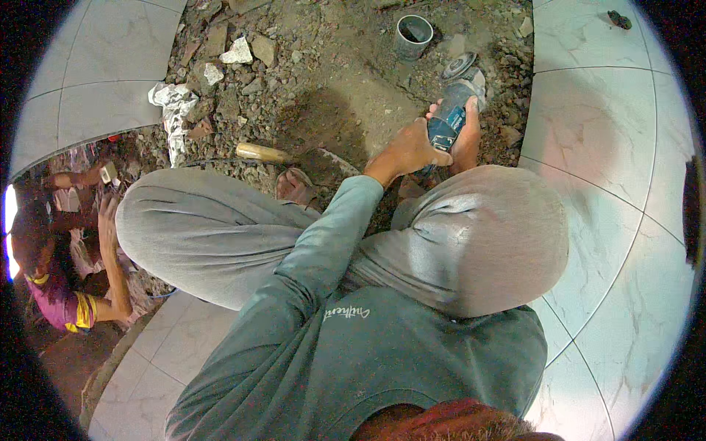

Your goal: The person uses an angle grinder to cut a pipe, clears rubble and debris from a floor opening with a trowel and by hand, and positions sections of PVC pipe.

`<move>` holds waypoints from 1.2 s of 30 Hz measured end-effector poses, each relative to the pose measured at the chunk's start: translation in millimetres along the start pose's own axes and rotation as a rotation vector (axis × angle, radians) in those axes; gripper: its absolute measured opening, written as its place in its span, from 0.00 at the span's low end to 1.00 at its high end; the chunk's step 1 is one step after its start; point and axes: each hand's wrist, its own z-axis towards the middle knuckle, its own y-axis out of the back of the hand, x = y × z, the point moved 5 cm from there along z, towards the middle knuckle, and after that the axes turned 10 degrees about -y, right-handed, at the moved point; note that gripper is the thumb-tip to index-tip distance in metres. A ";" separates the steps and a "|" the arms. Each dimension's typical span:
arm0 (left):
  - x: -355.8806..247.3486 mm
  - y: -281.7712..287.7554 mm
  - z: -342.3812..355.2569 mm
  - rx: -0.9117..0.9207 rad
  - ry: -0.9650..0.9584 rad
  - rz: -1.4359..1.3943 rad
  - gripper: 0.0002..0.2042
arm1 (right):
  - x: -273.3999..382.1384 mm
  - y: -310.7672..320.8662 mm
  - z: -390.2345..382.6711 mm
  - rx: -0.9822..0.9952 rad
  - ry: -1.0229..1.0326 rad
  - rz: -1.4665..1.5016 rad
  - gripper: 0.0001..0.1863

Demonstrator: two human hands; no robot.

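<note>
A blue angle grinder (447, 123) with a grey head and a round disc (460, 66) is held in front of my right knee, its head pointing away from me. My left hand (406, 153) reaches across and is closed round the near end of its body. My right hand (465, 140) wraps the same body from the right side. The disc is over the dirt, beside a short round pipe piece or cup (414, 37) with a pale rim. Whether the disc is spinning cannot be told.
Rubble and soil (331, 73) fill the strip between pale tiles (588, 132). A wooden handle (263, 153) lies by my foot (296, 185). Crumpled white plastic (175, 110) lies at the left tile edge. Another person (62, 301) is at the far left, arms over the dirt.
</note>
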 end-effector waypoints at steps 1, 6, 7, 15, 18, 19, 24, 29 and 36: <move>1.0 -1.7 0.8 0.002 -0.001 -0.001 0.41 | 3.0 0.5 1.4 -0.002 0.035 0.017 0.34; 5.2 -7.8 1.5 -0.084 -0.085 -0.054 0.38 | 8.3 -4.3 -4.3 0.031 -0.031 0.041 0.36; 11.2 -10.3 4.1 -0.083 -0.085 -0.057 0.38 | 9.7 -4.2 -4.4 0.021 -0.027 0.021 0.36; 2.5 -28.8 15.8 0.118 -0.059 -0.487 0.38 | 21.5 9.0 -9.4 0.042 -0.006 -0.026 0.36; 5.1 -30.3 15.1 0.075 -0.030 -0.508 0.35 | 22.3 -0.7 -10.8 0.065 -0.006 -0.033 0.36; -1.7 -28.4 14.6 0.025 -0.046 -0.510 0.34 | 24.3 1.4 -10.7 0.073 -0.010 0.007 0.36; -9.1 -32.6 17.6 -0.031 -0.053 -0.469 0.26 | 30.8 17.2 1.3 0.172 -0.034 0.052 0.36; -6.6 -37.4 21.5 -0.019 -0.028 -0.324 0.18 | 28.4 30.8 6.3 0.244 -0.059 0.017 0.38; -13.3 -34.6 19.7 0.006 0.068 -0.392 0.20 | 37.7 17.2 2.9 0.229 -0.088 -0.044 0.37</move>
